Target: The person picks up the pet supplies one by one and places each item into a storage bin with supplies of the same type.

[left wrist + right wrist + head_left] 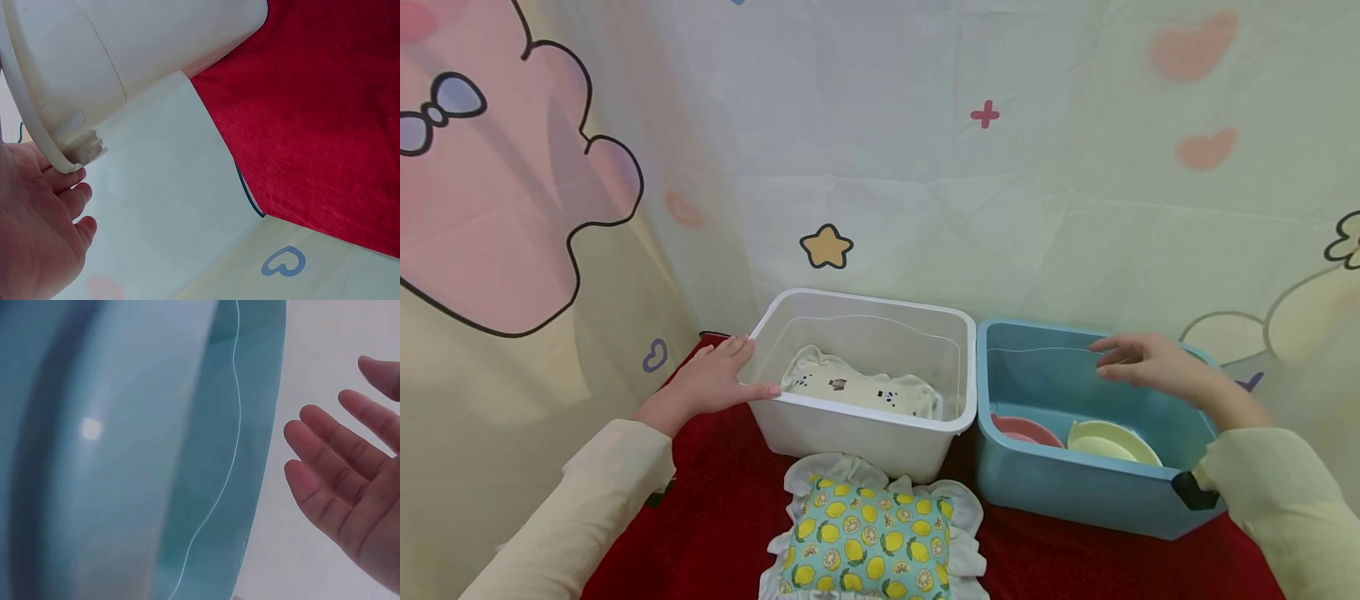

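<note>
At far left, a hanging sheet [887,167] shows a large pink figure with a bow; it runs behind everything. A person's left hand [718,375], in a pale sleeve [617,475], rests at the near-left corner of a white bin [865,442] — fingers relaxed along the left rim, thumb spread over the front one. Inside this bin lies a cream frilled cloth [850,387] with small dark prints. Just in front, on a red cloth [700,500], lies a blue cushion [872,533] patterned with lemons and edged in white ruffles. Right beside the white bin stands a blue bin [1075,492], holding a pink bowl [1026,431] and, to its right, a pale yellow bowl [1112,442]. The right hand [1150,367] hovers over the blue bin's far right part — fingers loosely extended, slightly apart and holding nothing.
</note>
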A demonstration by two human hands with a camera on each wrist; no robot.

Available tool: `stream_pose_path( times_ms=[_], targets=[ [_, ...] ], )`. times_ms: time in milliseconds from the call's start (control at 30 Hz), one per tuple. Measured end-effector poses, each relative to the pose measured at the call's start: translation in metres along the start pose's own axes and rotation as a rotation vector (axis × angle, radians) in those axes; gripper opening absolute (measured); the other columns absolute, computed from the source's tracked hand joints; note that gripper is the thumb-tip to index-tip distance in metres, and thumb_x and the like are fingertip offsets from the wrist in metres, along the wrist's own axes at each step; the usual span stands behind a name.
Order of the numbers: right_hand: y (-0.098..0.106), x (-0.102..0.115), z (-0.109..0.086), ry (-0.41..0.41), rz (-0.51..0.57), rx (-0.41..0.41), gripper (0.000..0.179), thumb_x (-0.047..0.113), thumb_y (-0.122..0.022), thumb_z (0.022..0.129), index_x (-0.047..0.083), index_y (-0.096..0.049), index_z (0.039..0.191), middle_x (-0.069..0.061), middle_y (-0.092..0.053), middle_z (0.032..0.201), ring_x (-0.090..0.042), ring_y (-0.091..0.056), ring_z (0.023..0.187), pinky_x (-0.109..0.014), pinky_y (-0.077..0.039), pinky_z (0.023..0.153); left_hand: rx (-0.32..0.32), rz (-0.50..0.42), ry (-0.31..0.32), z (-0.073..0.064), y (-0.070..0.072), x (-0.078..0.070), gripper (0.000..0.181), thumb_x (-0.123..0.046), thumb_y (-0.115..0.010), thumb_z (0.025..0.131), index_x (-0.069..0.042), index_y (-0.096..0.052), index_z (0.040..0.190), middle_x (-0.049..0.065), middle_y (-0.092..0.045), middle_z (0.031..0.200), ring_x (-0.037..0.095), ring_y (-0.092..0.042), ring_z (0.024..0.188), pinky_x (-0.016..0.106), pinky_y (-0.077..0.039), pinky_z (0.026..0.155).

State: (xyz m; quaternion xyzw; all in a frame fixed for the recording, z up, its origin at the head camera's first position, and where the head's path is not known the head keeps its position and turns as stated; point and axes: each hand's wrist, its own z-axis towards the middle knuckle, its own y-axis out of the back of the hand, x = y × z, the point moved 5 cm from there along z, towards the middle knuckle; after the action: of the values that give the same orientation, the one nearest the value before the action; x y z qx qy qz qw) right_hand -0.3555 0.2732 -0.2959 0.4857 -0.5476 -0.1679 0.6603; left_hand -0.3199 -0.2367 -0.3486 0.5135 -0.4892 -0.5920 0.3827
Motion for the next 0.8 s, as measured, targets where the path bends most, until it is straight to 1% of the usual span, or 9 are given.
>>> stream_pose_path(
  times_ms=[100, 200, 267, 333, 367, 467, 633, 733, 800],
  targets=[
    [-0.002, 0.002, -0.001, 0.022, 0.01, -0.01, 0.044, 0.02, -0.053, 0.088, -0.003, -0.044, 0.124, -0.026, -0.056, 0.113, -0.029, -0.058, 0.097, -0.044, -0.05, 0.078, -0.006, 0.003, -0.005, 0.0, 0.001, 0.0, 0.1, -0.068, -0.047, 0.074, 0.004, -0.021, 0.138, 0.026, -0.02, 0.143, 0.041, -0.017, 0.131, 0.06, -0.012, 0.103],
    [-0.005, 0.003, -0.002, 0.04, 0.016, -0.012, 0.043, 0.02, -0.053, 0.088, -0.003, -0.045, 0.123, -0.023, -0.058, 0.111, -0.012, -0.061, 0.091, -0.034, -0.051, 0.076, -0.005, 0.003, -0.005, 0.0, 0.001, 0.0, 0.1, -0.069, -0.046, 0.074, 0.004, -0.021, 0.138, 0.026, -0.02, 0.143, 0.041, -0.017, 0.131, 0.06, -0.012, 0.103],
    [-0.007, 0.004, -0.003, 0.046, 0.018, -0.014, 0.043, 0.021, -0.053, 0.088, -0.002, -0.046, 0.123, -0.021, -0.058, 0.111, 0.0, -0.059, 0.088, -0.028, -0.05, 0.074, -0.004, 0.0, -0.003, 0.0, 0.0, 0.001, 0.101, -0.069, -0.047, 0.073, 0.004, -0.02, 0.138, 0.025, -0.02, 0.143, 0.041, -0.017, 0.131, 0.06, -0.012, 0.103],
    [-0.009, 0.004, -0.003, 0.053, 0.023, -0.016, 0.043, 0.022, -0.053, 0.088, -0.001, -0.046, 0.123, -0.021, -0.058, 0.111, 0.008, -0.055, 0.085, -0.022, -0.048, 0.073, -0.006, -0.002, -0.003, 0.001, 0.0, 0.001, 0.101, -0.069, -0.047, 0.073, 0.004, -0.02, 0.138, 0.025, -0.02, 0.143, 0.04, -0.017, 0.132, 0.06, -0.012, 0.103],
    [-0.01, 0.004, -0.004, 0.055, 0.027, -0.017, 0.043, 0.022, -0.054, 0.088, -0.001, -0.046, 0.123, -0.021, -0.058, 0.112, 0.009, -0.055, 0.085, -0.021, -0.048, 0.073, -0.006, -0.004, -0.001, 0.001, 0.0, 0.001, 0.101, -0.069, -0.047, 0.073, 0.003, -0.02, 0.138, 0.025, -0.02, 0.143, 0.04, -0.017, 0.132, 0.06, -0.012, 0.104],
    [-0.013, 0.004, -0.003, 0.053, 0.034, -0.024, 0.043, 0.021, -0.054, 0.088, -0.001, -0.046, 0.124, -0.021, -0.057, 0.113, 0.007, -0.056, 0.085, -0.024, -0.05, 0.075, -0.009, -0.01, -0.002, 0.001, 0.0, 0.002, 0.101, -0.069, -0.048, 0.073, 0.003, -0.02, 0.138, 0.025, -0.02, 0.143, 0.04, -0.017, 0.131, 0.06, -0.013, 0.103],
    [-0.019, 0.004, -0.003, 0.048, 0.032, -0.03, 0.043, 0.02, -0.055, 0.087, -0.002, -0.046, 0.123, -0.022, -0.057, 0.112, -0.015, -0.061, 0.092, -0.035, -0.051, 0.077, -0.009, -0.011, -0.002, 0.001, -0.001, 0.002, 0.101, -0.069, -0.047, 0.073, 0.003, -0.02, 0.138, 0.025, -0.02, 0.143, 0.04, -0.017, 0.131, 0.06, -0.013, 0.103],
    [-0.022, 0.005, -0.003, 0.054, 0.04, -0.027, 0.043, 0.02, -0.055, 0.087, -0.003, -0.047, 0.122, -0.022, -0.057, 0.112, -0.024, -0.059, 0.095, -0.032, -0.052, 0.076, -0.007, -0.01, 0.003, 0.001, -0.001, 0.002, 0.102, -0.07, -0.047, 0.073, 0.003, -0.02, 0.138, 0.024, -0.02, 0.143, 0.04, -0.017, 0.131, 0.06, -0.013, 0.103],
    [-0.024, 0.007, -0.004, 0.058, 0.041, -0.023, 0.043, 0.02, -0.056, 0.086, -0.002, -0.047, 0.122, -0.022, -0.057, 0.113, -0.024, -0.059, 0.095, -0.028, -0.051, 0.075, -0.005, -0.01, 0.007, 0.001, -0.001, 0.002, 0.102, -0.07, -0.047, 0.072, 0.003, -0.02, 0.138, 0.024, -0.02, 0.143, 0.04, -0.017, 0.132, 0.06, -0.013, 0.103]
  ],
)
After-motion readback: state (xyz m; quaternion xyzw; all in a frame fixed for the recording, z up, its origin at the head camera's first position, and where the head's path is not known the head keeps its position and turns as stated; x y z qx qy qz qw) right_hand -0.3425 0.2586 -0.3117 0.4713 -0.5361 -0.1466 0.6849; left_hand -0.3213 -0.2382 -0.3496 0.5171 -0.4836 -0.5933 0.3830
